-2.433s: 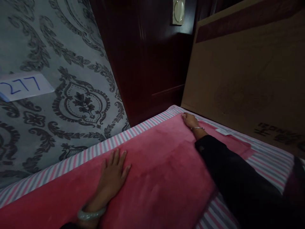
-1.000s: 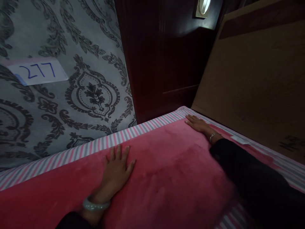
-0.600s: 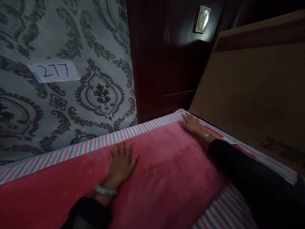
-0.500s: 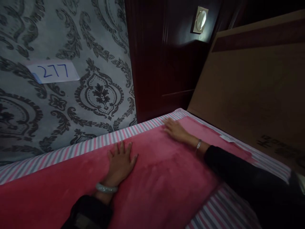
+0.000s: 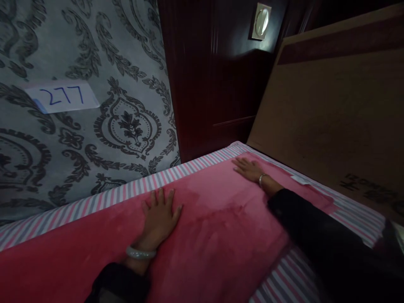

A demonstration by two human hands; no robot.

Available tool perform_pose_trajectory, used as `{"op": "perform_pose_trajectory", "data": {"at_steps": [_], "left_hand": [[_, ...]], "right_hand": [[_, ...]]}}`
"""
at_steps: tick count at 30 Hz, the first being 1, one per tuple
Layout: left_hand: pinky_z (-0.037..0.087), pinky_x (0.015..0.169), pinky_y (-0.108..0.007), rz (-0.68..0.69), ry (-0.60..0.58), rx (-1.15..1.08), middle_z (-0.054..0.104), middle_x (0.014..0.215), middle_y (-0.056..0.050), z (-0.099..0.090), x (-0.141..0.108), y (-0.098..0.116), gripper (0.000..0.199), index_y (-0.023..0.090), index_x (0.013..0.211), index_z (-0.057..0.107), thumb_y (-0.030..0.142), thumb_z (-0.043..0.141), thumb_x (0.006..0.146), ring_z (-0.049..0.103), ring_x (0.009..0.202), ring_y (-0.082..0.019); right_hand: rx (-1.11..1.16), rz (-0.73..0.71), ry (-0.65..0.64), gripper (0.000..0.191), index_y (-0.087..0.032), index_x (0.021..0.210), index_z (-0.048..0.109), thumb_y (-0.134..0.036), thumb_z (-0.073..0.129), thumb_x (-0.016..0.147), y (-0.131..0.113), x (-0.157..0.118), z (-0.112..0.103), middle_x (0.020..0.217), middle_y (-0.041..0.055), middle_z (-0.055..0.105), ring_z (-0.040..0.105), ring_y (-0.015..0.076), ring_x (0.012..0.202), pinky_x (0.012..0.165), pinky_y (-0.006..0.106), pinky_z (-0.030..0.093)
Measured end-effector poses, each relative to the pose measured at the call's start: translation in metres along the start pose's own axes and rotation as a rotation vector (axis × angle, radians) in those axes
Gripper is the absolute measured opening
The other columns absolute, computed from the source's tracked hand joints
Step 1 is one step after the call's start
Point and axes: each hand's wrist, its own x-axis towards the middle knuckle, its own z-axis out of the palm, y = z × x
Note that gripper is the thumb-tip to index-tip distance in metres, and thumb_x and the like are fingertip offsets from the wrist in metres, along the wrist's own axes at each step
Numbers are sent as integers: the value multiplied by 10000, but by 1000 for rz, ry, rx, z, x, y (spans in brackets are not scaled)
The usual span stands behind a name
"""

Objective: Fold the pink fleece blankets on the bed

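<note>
A red plush cloth (image 5: 214, 235), perhaps a blanket, lies spread over a striped sheet (image 5: 126, 191) in pink, grey and white. My left hand (image 5: 160, 221) rests flat on the cloth near its far edge, fingers spread, holding nothing. Toward the cloth's far right corner, my right hand (image 5: 248, 169) lies on it with fingers stretched out and nothing in them. The pile looks lighter around the right hand, and a slight crease runs between the two hands. A small white label (image 5: 299, 180) shows at the cloth's right edge.
Grey patterned wallpaper (image 5: 132, 126) rises behind the far edge, with a paper marked 277 (image 5: 65, 97) on it. Beside it stands a dark red wooden panel (image 5: 208, 84) with a switch plate (image 5: 261, 22). A large cardboard sheet (image 5: 331, 105) leans along the right side.
My right hand has slid right across the cloth toward its far corner. My left hand stays in place. The camera view has shifted slightly.
</note>
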Motion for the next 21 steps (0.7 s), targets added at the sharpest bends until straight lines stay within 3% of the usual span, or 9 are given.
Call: {"op": "perform_pose_trajectory", "data": {"at_steps": [3, 5, 7, 9, 11, 13, 14, 17, 21], "left_hand": [[261, 1132, -705, -2, -12, -9, 297, 1668, -206, -1, 0, 0, 690, 228, 1585, 399, 567, 382, 984, 253, 1522, -473], [266, 1130, -701, -3, -23, -8, 293, 1670, -204, -3, 1, 0, 686, 229, 1586, 396, 557, 384, 983, 252, 1524, -469], [276, 1123, -699, -3, -28, -2, 302, 1666, -203, -5, 2, 0, 680, 228, 1584, 399, 545, 390, 982, 261, 1519, -467], [283, 1118, -697, -3, -24, 13, 313, 1662, -204, -6, 4, 0, 674, 226, 1580, 407, 534, 394, 981, 275, 1511, -467], [289, 1115, -691, -4, -24, 30, 319, 1658, -205, -8, 5, 0, 668, 222, 1577, 413, 524, 388, 982, 283, 1505, -464], [296, 1110, -688, -5, -21, 43, 325, 1654, -205, -8, 5, 0, 666, 219, 1578, 411, 516, 379, 983, 294, 1497, -462], [301, 1105, -689, -1, -14, 48, 331, 1650, -206, -8, 6, 0, 667, 218, 1579, 410, 514, 376, 983, 302, 1491, -463], [320, 1085, -690, 24, 24, 51, 357, 1632, -210, -6, 6, -1, 666, 218, 1572, 422, 519, 370, 980, 326, 1470, -467], [309, 1092, -693, 17, 30, 29, 362, 1628, -212, -5, 8, 2, 663, 215, 1567, 428, 526, 360, 986, 334, 1458, -475]], "right_hand": [[-23, 201, 2, 629, -336, 1636, 277, -523, 192, 1041, 53, 0, -7, 1697, 42, 213, 242, 334, 1541, 1178, 663, 286], [-30, 294, -7, 629, -306, 1633, 294, -496, 193, 1042, 60, -5, -13, 1678, 84, 271, 303, 358, 1513, 1147, 697, 310], [-38, 342, -3, 627, -299, 1625, 317, -505, 204, 1044, 47, -14, -16, 1672, 95, 288, 287, 363, 1518, 1143, 706, 303], [-24, 248, 23, 632, -325, 1630, 295, -546, 215, 1044, 24, -30, -14, 1694, 63, 231, 207, 340, 1550, 1166, 685, 276], [28, 0, 31, 643, -365, 1643, 228, -593, 219, 1042, 5, -52, -6, 1709, 20, 175, 152, 297, 1568, 1197, 637, 254], [71, -200, 23, 646, -394, 1642, 213, -621, 225, 1038, 2, -79, 4, 1708, 3, 176, 155, 285, 1568, 1210, 616, 236], [76, -214, 27, 639, -398, 1639, 226, -618, 223, 1038, 7, -91, 8, 1705, 2, 186, 162, 288, 1566, 1215, 614, 228], [34, 19, 77, 630, -340, 1634, 279, -542, 209, 1042, 40, -118, 11, 1700, 29, 206, 172, 301, 1563, 1220, 611, 230], [-16, 244, 92, 629, -305, 1621, 316, -465, 223, 1020, 74, -125, 3, 1688, 41, 254, 230, 302, 1548, 1192, 610, 309]]}}
